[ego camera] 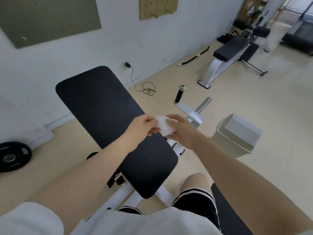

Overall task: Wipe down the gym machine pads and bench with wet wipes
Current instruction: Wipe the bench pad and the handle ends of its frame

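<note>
Fingers (pixel 152 122) of the left hand (pixel 143 127) are pinched on one edge of a white wipe (pixel 163 127), and the right hand (pixel 180 131) has its fingers closed on the other side, so both hands grip the same small wipe between them. The wipe is held up in the air, over the right edge of a long black pad (pixel 105 106) and not touching it. That pad stretches away from the person on a white frame (pixel 128 195). Both bare forearms reach forward, with a white sleeve at the lower left. A second black pad (pixel 225 206) shows near the right knee. To the right, on the floor (pixel 254 102), stands a pale bin (pixel 237 134) with a swing lid, close beside the machine's grey arm (pixel 194 114). A black weight plate (pixel 12 156) lies on the floor at the left by the wall. Another bench machine (pixel 232 50) sits far back on the right.
</note>
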Available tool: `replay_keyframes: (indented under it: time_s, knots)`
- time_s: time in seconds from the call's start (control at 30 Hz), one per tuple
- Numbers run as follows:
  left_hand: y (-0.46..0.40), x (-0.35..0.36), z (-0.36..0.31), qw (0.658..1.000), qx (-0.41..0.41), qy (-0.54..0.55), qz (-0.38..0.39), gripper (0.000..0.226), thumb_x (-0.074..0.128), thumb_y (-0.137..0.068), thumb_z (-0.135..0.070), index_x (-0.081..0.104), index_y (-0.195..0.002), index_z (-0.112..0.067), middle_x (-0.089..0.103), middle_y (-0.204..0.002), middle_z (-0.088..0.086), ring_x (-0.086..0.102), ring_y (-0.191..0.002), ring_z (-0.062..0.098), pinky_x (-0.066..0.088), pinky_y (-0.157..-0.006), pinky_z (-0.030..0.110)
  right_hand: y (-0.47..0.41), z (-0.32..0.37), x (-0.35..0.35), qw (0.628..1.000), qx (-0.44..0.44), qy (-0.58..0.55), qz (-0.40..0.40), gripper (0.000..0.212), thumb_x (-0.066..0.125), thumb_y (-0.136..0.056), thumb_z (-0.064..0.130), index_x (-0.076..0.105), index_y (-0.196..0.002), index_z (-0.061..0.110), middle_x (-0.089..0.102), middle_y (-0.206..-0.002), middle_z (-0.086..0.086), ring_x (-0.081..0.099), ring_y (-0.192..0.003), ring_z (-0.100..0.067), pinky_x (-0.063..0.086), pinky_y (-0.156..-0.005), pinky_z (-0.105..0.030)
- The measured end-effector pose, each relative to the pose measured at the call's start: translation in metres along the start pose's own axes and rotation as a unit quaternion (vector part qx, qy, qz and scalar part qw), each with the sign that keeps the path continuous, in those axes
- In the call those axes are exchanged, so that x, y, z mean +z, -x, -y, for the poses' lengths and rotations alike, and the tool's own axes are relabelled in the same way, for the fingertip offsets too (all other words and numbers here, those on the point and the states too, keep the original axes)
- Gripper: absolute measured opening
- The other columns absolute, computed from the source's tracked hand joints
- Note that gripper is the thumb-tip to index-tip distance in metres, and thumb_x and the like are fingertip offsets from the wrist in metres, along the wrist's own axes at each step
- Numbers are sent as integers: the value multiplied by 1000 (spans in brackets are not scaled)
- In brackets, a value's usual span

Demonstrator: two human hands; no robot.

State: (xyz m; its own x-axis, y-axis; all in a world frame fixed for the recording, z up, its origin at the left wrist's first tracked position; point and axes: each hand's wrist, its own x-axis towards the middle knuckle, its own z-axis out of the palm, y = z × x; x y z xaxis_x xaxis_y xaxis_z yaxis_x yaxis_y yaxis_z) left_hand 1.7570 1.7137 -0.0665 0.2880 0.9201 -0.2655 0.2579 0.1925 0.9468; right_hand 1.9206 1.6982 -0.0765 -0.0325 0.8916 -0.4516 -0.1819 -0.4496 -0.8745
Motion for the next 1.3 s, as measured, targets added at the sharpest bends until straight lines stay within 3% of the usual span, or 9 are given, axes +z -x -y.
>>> replay_keyframes:
  time_s: [0.17,0.37,0.57,0.7,0.87,0.93,1.03,1.1,1.3]
  knots:
    - [-63,-1,14,991,-33,35,-123,12,51,-93,-15,62,-88,-14,64,-71,-5,57,-66,8,43,-61,20,-90,35,-5,992,27,37,118,16,50,-95,20,63,-101,12,64,-91,-3,60,-85,-16,52,-75,-27]
    - [-125,5,21,934,-120,107,-319,12,49,-94,-14,61,-90,-13,64,-82,-1,59,-74,8,47,-70,23,-195,61,-7,973,93,102,187,6,54,-92,11,53,-86,11,58,-84,-4,55,-73,-15,46,-49,-18]
    - [-152,9,35,870,-161,82,-459,11,53,-91,-16,62,-86,-14,64,-90,-3,60,-86,11,48,-80,21,-247,56,31,915,-84,367,142,10,56,-83,14,55,-75,20,58,-74,7,56,-68,-16,50,-62,-33]
    - [-164,1,39,812,-123,-45,-568,7,60,-88,-14,66,-89,-10,63,-87,-7,59,-80,5,42,-70,3,-249,53,58,888,-146,390,197,10,52,-85,16,60,-82,20,58,-76,12,53,-69,-3,46,-67,-21]
    - [-178,-24,43,803,-76,-157,-570,18,54,-91,-11,68,-103,-8,60,-105,-4,55,-88,3,38,-77,-2,-255,44,79,925,-10,197,325,23,55,-92,20,64,-86,0,69,-89,-6,66,-85,-16,55,-79,-26]
    - [-177,-40,44,833,-47,-131,-536,24,49,-93,-7,68,-108,-11,63,-108,-7,57,-92,2,39,-82,0,-272,47,85,929,42,127,346,20,57,-91,14,63,-90,-5,68,-99,-15,66,-95,-23,54,-85,-31]
    - [-177,-78,49,902,-39,-43,-429,33,43,-93,-3,65,-114,-19,67,-110,-5,62,-96,3,47,-86,11,-303,47,103,934,70,171,306,10,61,-87,7,66,-96,8,68,-102,-15,65,-98,-26,54,-87,-35]
    - [-181,-110,60,908,-68,-84,-405,36,46,-93,-4,56,-125,-19,59,-123,-3,59,-104,4,46,-89,13,-320,48,127,929,45,248,272,11,60,-86,4,64,-90,13,68,-95,-8,65,-95,-23,54,-84,-32]
    - [-185,-219,121,831,-260,-289,-398,86,62,-87,-30,5,-149,-8,5,-158,7,14,-144,22,21,-114,33,-361,40,219,893,-176,357,210,14,55,-89,19,60,-79,27,59,-58,8,55,-56,2,46,-66,-18]
